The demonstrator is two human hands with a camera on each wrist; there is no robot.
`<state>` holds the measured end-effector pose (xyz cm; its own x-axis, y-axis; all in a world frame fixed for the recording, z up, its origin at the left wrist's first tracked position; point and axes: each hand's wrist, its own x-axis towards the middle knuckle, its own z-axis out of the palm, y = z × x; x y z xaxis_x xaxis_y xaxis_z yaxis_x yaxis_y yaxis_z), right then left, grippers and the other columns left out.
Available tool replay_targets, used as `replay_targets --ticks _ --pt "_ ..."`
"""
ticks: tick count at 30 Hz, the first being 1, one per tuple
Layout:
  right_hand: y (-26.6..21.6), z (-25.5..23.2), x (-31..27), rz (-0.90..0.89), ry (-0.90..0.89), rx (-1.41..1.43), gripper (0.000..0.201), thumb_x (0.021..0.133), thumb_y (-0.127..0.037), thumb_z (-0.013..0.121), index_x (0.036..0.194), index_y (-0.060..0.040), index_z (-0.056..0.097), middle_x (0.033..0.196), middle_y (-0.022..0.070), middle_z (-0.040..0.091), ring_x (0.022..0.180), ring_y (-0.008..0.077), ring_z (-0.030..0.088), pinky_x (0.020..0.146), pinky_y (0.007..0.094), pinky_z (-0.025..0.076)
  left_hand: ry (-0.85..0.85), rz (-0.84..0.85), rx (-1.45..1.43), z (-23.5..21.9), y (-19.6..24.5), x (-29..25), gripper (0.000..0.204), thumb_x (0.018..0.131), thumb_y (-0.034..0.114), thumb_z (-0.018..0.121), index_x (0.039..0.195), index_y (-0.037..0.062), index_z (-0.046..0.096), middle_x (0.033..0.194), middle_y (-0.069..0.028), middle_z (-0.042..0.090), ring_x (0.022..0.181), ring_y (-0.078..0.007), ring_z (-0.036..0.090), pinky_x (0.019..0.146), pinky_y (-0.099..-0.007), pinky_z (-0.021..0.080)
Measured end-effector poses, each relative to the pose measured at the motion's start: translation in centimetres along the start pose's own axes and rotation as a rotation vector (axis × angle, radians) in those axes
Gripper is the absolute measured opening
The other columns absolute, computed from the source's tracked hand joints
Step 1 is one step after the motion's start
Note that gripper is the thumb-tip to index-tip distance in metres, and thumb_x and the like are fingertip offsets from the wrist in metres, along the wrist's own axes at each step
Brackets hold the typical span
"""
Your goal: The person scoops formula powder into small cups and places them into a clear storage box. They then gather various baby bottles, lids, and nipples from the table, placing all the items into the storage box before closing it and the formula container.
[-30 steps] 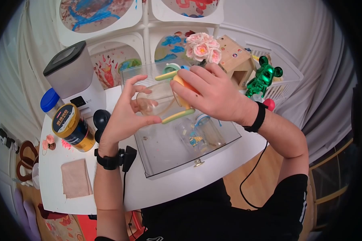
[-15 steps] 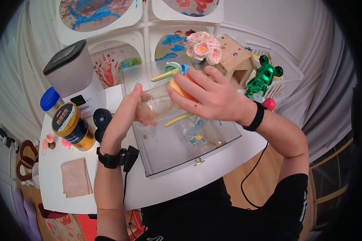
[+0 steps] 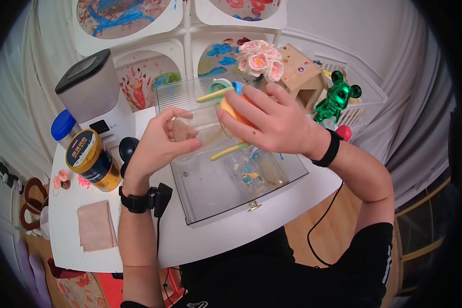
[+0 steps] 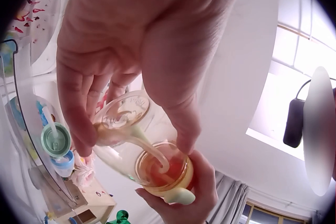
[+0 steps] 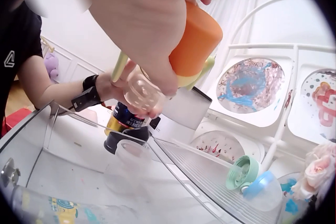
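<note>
Both hands hold a clear sippy bottle [image 3: 203,126] lying sideways above an acrylic box [image 3: 205,208]. Fingers and thumb of the left hand [image 3: 156,143] are curved around its base end. At the other end, the right hand [image 3: 274,120] grips the orange cap [image 5: 197,40]. Two yellow-green handles [image 3: 230,151] stick out on either side of the cap. Through the bottle's clear wall the left wrist view shows the round opening at the cap end. Another clear bottle [image 3: 262,177] with a blue and yellow print lies inside the box.
Green [image 5: 243,172] and blue [image 5: 261,190] lids sit on the box's ribbed top. To the left stand a yellow-lidded tub [image 3: 93,161], a grey-white appliance [image 3: 90,87] and a folded cloth [image 3: 96,226]. Behind are pink roses [image 3: 260,59], a wooden house [image 3: 297,72] and a green bear figure [image 3: 337,97].
The left hand first rolled under the bottle's base with its thumb upward, then turned back, thumb now on the near side. The right hand has stayed on the cap.
</note>
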<state>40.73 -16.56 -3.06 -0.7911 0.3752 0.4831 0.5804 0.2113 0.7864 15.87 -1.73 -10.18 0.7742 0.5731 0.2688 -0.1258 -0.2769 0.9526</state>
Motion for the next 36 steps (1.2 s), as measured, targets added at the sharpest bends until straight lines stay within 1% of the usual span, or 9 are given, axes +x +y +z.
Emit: replay_targets --ticks 3,6,13,17,20,23,26,30,36 --pt "0.1 -0.2 -0.6 -0.025 0.064 -0.044 0.037 0.088 -0.019 0.072 0.123 -0.013 0.065 0.122 0.007 0.068 0.106 0.0236 0.066 0.085 0.0362 0.049 -0.071 -0.163 -0.096 -1.6 -0.5 0.0 0.03 0.1 0.017 0.072 0.124 -0.0016 0.069 0.099 -0.0071 0.076 0.085 -0.0127 0.072 0.08 -0.0268 0.058" --pt "1.1 -0.6 -1.2 0.031 0.045 -0.126 0.037 0.089 -0.022 0.073 0.125 -0.016 0.065 0.123 0.0065 0.068 0.107 0.0246 0.066 0.09 0.0387 0.049 -0.034 -0.13 -0.092 -2.7 -1.4 -0.1 0.047 0.106 0.043 0.061 0.118 -0.0018 0.071 0.1 -0.0104 0.076 0.089 -0.015 0.072 0.079 -0.0267 0.057" --pt "4.3 -1.9 -3.6 0.369 -0.113 -0.144 0.055 0.083 -0.017 0.082 0.136 -0.0148 0.064 0.129 0.0072 0.066 0.114 0.025 0.065 0.095 0.042 0.045 0.16 -0.192 -0.017 -2.6 0.4 -0.4 0.046 0.105 0.029 0.063 0.144 0.006 0.057 0.108 -0.0061 0.071 0.101 -0.0163 0.071 0.079 -0.0304 0.061" --pt "4.8 -2.6 -4.5 0.685 -0.042 -0.001 0.077 0.068 -0.019 0.094 0.138 -0.011 0.063 0.126 0.0087 0.067 0.113 0.0266 0.065 0.094 0.043 0.043 0.094 -0.177 0.015 -3.1 -0.4 -0.3 0.052 0.097 0.012 0.07 0.146 0.0055 0.055 0.121 -0.0052 0.066 0.11 -0.0194 0.072 0.084 -0.0336 0.062" --pt "4.9 -2.9 -5.3 0.847 -0.03 0.037 0.076 0.069 -0.019 0.094 0.138 -0.009 0.063 0.126 0.0098 0.067 0.114 0.0279 0.065 0.093 0.0422 0.043 0.109 -0.122 -0.026 -2.5 -0.6 -0.4 0.062 0.09 0.002 0.073 0.148 0.0048 0.051 0.131 -0.0056 0.061 0.119 -0.0232 0.07 0.091 -0.0357 0.061" --pt "4.6 -2.8 -7.2 0.951 -0.033 0.034 0.071 0.073 -0.023 0.092 0.136 -0.0075 0.064 0.125 0.0108 0.068 0.114 0.0293 0.065 0.093 0.0419 0.042 0.204 -0.049 -0.09 0.2 1.3 -0.5 0.065 0.085 -0.004 0.074 0.144 0.0031 0.05 0.133 -0.0064 0.059 0.132 -0.0253 0.063 0.107 -0.0403 0.054" --pt "3.9 -1.6 -10.6 1.003 -0.026 -0.045 0.069 0.076 -0.029 0.091 0.136 -0.007 0.064 0.124 0.0107 0.067 0.113 0.029 0.064 0.093 0.0424 0.041 0.247 0.002 0.202 1.9 1.8 0.2 0.062 0.083 -0.003 0.075 0.141 0.004 0.051 0.13 -0.0059 0.062 0.131 -0.021 0.06 0.111 -0.0404 0.048" --pt "2.7 0.0 -14.6 1.095 -0.027 -0.073 0.072 0.076 -0.03 0.093 0.137 -0.0078 0.064 0.125 0.0101 0.067 0.113 0.0278 0.064 0.094 0.0429 0.042 0.193 -0.029 0.331 2.5 1.0 1.8 0.058 0.082 0.008 0.084 0.131 0.0056 0.054 0.126 -0.0055 0.065 0.119 -0.0154 0.06 0.1 -0.0346 0.046" --pt "1.4 2.0 -17.6 1.129 0.049 -0.038 0.076 0.074 -0.025 0.094 0.141 -0.0078 0.062 0.127 0.0104 0.065 0.115 0.0284 0.062 0.095 0.0436 0.041 0.153 -0.156 0.296 5.3 2.8 3.3 0.09 0.081 0.0 0.082 0.155 0.0105 0.033 0.125 -0.0086 0.06 0.121 -0.02 0.065 0.109 -0.0378 0.051"
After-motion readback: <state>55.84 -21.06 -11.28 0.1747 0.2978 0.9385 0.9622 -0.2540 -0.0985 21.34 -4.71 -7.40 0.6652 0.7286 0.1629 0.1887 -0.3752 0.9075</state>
